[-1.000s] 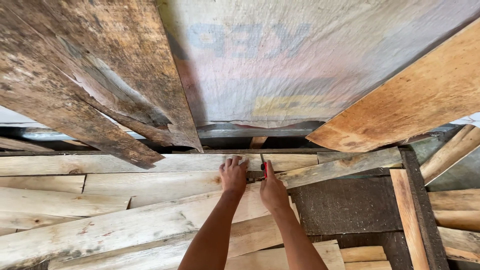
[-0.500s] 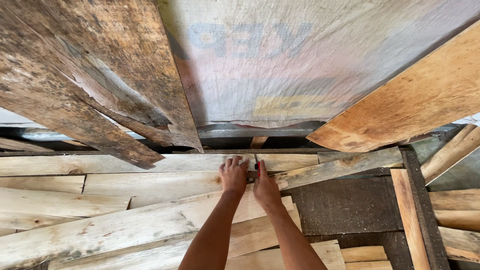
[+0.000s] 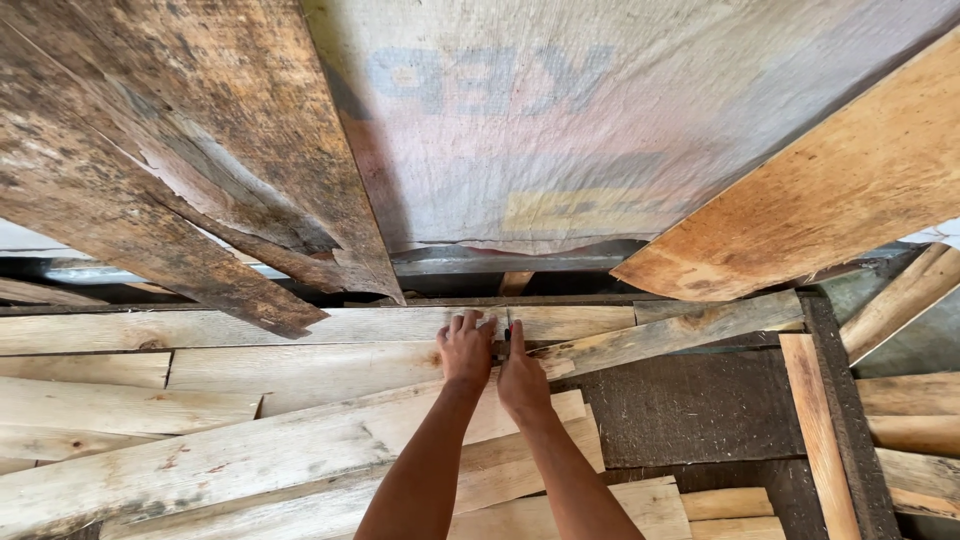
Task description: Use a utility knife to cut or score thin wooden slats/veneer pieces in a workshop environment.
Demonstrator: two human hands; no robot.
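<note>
Both of my arms reach forward onto a stack of pale wooden planks. My left hand (image 3: 465, 350) lies flat, fingers spread, on a long pale plank (image 3: 300, 365), close to its right end. My right hand (image 3: 522, 378) is right beside it, closed around a thin pencil-like stick (image 3: 507, 328) with a reddish tip. The stick's tip touches the wood where the pale plank meets a weathered grey board (image 3: 680, 330) that slants up to the right.
Dark, stained old boards (image 3: 200, 180) lean overhead at left, a woven plastic sheet (image 3: 600, 120) hangs in the middle and an orange-brown board (image 3: 830, 190) at right. A dark panel (image 3: 690, 410) with narrow upright slats (image 3: 815, 430) lies at right. More loose planks (image 3: 150, 470) are stacked at lower left.
My right hand has slid left until it touches my left hand, and the stick has moved with it. My left hand has stayed on the plank.
</note>
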